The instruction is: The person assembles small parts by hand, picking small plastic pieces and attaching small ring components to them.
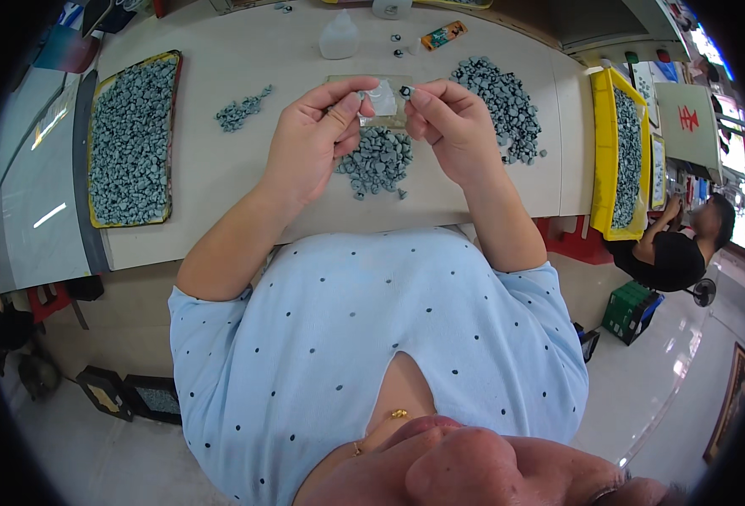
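My left hand (318, 126) is raised over the table, thumb and forefinger pinched together. A tiny part of something may show at the fingertips, too small to make out. Facing it, my right hand (450, 122) pinches a small dark piece (406, 91) with a pale spot between thumb and forefinger. Between the hands lies a clear plastic bag (381, 99) on a flat, dull-coloured pad. Below them is a pile of small grey-green pieces (375, 164). Right of my right hand spreads another pile of darker grey pieces (507, 114).
A small cluster of pieces (242, 110) lies to the left. Full trays stand at the far left (136, 222) and right, the latter a yellow bin (604, 148). A white bottle (339, 35) and an orange packet (444, 34) sit behind. Another person (676, 253) sits at the right.
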A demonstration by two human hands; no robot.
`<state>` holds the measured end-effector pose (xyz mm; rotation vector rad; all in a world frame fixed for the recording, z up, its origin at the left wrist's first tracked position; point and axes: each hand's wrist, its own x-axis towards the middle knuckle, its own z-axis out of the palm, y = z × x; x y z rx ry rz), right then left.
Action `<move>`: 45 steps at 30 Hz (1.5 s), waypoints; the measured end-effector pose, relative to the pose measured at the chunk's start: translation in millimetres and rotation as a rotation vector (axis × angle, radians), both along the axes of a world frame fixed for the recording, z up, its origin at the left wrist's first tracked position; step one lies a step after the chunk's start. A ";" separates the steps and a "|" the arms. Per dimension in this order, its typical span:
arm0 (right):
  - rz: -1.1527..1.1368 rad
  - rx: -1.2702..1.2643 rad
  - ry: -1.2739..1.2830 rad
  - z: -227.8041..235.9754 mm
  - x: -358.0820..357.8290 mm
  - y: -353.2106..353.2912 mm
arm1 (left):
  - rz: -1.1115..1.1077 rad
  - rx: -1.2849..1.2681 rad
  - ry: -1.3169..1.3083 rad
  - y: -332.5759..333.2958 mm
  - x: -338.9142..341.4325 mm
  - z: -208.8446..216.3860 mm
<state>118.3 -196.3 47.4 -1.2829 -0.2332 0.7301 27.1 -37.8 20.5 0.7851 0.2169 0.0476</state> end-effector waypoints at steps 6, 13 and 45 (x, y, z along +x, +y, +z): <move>0.036 0.119 0.142 -1.3 -6.5 -1.0 | -0.005 -0.067 0.023 -0.1 2.0 -5.5; 0.053 0.161 0.224 -0.3 -9.9 -1.8 | -0.001 -0.056 0.084 -1.9 1.8 -1.8; -0.100 -0.164 -1.553 -10.8 -19.9 16.1 | -0.304 -0.154 0.233 4.1 -7.1 8.7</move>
